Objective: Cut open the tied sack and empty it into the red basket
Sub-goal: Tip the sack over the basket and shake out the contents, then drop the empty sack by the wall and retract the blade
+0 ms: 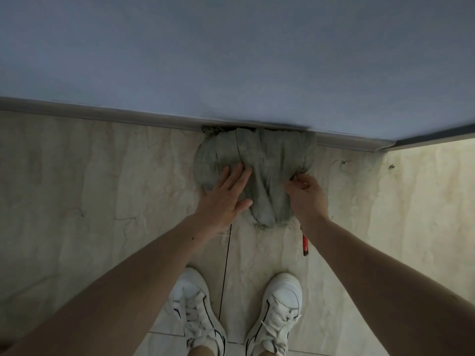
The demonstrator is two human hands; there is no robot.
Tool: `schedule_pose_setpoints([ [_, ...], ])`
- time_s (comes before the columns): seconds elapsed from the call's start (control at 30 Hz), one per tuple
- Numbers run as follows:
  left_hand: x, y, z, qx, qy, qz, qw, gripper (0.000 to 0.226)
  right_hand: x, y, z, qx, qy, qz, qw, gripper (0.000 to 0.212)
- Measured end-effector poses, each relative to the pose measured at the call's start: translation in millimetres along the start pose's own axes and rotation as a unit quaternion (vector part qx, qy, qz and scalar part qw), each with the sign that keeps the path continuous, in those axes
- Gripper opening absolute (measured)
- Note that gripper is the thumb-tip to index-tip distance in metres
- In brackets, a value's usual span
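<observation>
A grey-green woven sack (259, 160) sits on the tiled floor against the baseboard of a blue wall. My left hand (226, 196) lies flat on the sack's left front, fingers spread. My right hand (305, 195) pinches the cloth at the sack's right edge. A red-handled tool (305, 244), probably a cutter, lies on the floor just below my right wrist, partly hidden by the forearm. The red basket is not in view.
The blue wall (231, 60) and its grey baseboard (102, 114) run across the top, with a corner at the right. My two white shoes (195, 307) stand on the beige marble tiles close behind the sack. Small dark bits of debris (343, 163) lie right of the sack.
</observation>
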State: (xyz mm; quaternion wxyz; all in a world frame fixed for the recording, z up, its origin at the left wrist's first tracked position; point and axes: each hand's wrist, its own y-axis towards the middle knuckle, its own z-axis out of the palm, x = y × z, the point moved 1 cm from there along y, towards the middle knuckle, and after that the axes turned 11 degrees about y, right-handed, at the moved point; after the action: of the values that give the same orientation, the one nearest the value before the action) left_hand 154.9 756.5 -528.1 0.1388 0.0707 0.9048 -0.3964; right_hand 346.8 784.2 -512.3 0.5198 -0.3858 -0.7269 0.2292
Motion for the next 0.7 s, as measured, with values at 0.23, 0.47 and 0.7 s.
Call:
schedule_pose_setpoints([
  [0.23, -13.3, -51.5, -35.9, 0.003, -0.086, -0.026, 0.996, 0.075, 39.3, -46.2, -12.3, -0.034, -0.029, 0.006, 0.999, 0.04],
  [0.47, -26.2, -95.4, -98.6, -0.032, -0.209, -0.047, 0.976, 0.064, 111.3, -96.1, -6.0, 0.007, 0.03, 0.021, 0.999, 0.032],
  [0.7, -41.1, -163.2, -150.6, -0.057, -0.372, -0.044, 0.925, 0.052, 178.8, -158.8, 15.8, 0.069, 0.086, 0.01, 0.994, 0.01],
])
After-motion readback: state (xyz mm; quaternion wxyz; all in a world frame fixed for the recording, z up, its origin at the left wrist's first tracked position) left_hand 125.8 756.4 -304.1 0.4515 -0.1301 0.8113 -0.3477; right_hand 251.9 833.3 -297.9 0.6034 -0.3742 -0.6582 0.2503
